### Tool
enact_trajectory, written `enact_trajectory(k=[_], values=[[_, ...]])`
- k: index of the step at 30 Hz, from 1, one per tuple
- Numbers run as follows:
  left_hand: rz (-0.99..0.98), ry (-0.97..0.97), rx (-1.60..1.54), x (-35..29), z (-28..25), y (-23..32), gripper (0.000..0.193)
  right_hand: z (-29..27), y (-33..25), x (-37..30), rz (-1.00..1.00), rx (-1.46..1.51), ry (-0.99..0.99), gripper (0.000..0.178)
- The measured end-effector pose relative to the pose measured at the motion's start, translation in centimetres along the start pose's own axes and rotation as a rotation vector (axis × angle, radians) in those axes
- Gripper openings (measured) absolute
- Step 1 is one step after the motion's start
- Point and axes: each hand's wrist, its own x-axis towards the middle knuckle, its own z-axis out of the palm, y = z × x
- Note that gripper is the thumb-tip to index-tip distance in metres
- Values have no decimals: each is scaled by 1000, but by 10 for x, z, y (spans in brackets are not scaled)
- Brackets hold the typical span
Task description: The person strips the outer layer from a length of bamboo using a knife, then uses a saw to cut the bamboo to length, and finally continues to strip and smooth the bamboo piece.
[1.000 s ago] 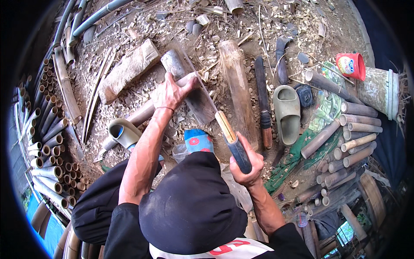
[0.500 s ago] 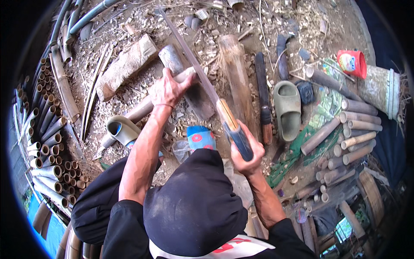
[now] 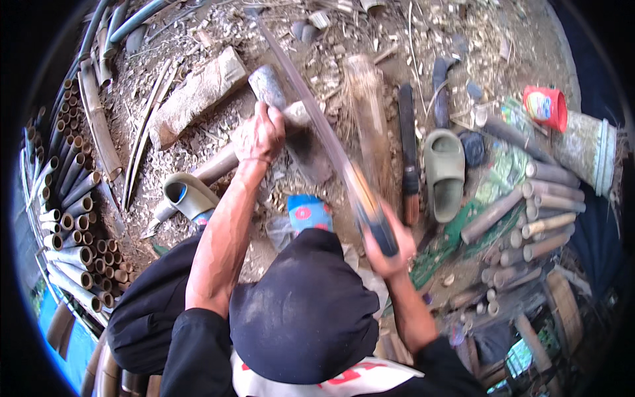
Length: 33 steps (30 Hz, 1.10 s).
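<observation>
My left hand (image 3: 259, 135) is closed around a brown bamboo pole (image 3: 218, 165), which slants up to the right across a short grey log (image 3: 267, 85) on the ground. In my right hand (image 3: 390, 246) is the dark grip of a handsaw (image 3: 307, 106), with a pale wooden section ahead of the grip. The long, narrow blade points away to the upper left and crosses the pole near its far end, just right of my left hand. Motion smears the saw and my right hand. Whether the teeth sit in a cut cannot be made out.
Stacked bamboo tubes (image 3: 76, 238) lie left, and cut lengths (image 3: 552, 205) right. A pale wood block (image 3: 198, 96), a fibrous log (image 3: 366, 112), a sheathed blade (image 3: 409, 152) and an olive sandal (image 3: 444, 175) surround my hands. A red container (image 3: 546, 108) stands far right.
The saw and my right hand have moved back toward me and slightly right. My left thumb, stretched along the pole before, is now drawn in by the fingers.
</observation>
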Motion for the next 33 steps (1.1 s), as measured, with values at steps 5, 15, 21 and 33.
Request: enact_trajectory(k=[5,15,21,33], values=[[-48,-1,7,-4,-6,18,36,-69,-15,-105,249,37,-72,51],[-36,17,17,0,-4,6,35,-27,3,-41,105,-5,-56,61],[-64,30,5,-3,-9,24,35,-31,6,-42,112,-48,-64,55],[-64,5,40,-8,-7,18,34,-76,-11,-101,163,-23,-131,58]])
